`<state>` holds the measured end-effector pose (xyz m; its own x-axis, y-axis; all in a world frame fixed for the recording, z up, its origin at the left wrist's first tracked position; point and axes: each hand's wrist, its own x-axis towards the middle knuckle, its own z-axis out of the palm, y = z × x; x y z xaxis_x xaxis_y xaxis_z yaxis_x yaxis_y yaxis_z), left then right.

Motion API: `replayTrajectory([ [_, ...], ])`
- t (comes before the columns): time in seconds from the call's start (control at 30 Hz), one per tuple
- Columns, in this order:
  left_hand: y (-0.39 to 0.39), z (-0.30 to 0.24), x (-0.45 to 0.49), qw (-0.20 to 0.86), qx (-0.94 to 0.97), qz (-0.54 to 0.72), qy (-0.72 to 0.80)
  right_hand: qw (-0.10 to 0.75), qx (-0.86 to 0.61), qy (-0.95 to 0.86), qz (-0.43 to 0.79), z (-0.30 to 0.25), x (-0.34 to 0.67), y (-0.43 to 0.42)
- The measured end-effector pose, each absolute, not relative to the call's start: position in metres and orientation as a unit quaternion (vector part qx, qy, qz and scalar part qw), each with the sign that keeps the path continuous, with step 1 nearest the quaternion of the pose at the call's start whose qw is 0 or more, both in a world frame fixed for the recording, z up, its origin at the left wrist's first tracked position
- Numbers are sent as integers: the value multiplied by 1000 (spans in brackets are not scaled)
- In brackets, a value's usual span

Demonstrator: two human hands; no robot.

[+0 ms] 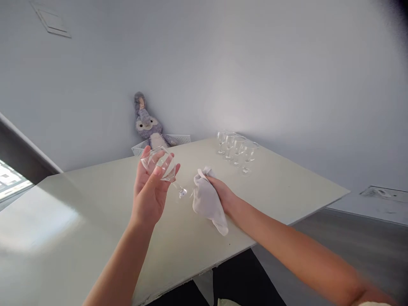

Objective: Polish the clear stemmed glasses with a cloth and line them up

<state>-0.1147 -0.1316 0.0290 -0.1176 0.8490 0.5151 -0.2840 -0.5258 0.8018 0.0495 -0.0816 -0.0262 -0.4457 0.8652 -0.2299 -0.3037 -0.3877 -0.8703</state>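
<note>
A clear wine glass [168, 168] lies tilted in my left hand [149, 191], whose fingers and thumb are wrapped round its bowl. The rim points up and left, and the stem runs down to the right toward the foot. Bunched in my right hand [219, 189] is a pale grey-white cloth [208, 202], its loose end hanging down over the table. The cloth is close beside the glass's foot; whether they touch I cannot tell. The cloth hides most of my right fingers.
Several clear stemmed glasses [237, 151] stand upright in a row on the white table [274, 191], near its back right edge. A grey plush toy [148, 125] leans against the wall behind the table, by a white perforated rack [180, 139]. The table's front edge is close to my body.
</note>
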Motion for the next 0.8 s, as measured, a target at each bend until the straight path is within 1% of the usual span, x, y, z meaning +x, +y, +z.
replayTrajectory([
  [0.13, -125, 34, -95, 440, 514, 681, 281, 379, -330, -307, 808, -25, 97, -111],
  [0.23, -112, 32, -65, 463, 502, 669, 294, 401, -327, -216, 828, -29, 137, -138],
  [0.43, -84, 19, 14, 518, 498, 615, 325, 511, -392, -116, 757, -36, 204, -176],
  [0.6, -72, 2, 70, 542, 500, 580, 346, 533, -419, -78, 731, -43, 236, -196],
  [0.8, -70, -14, 108, 516, 499, 595, 362, 548, -433, -74, 712, -54, 251, -210],
])
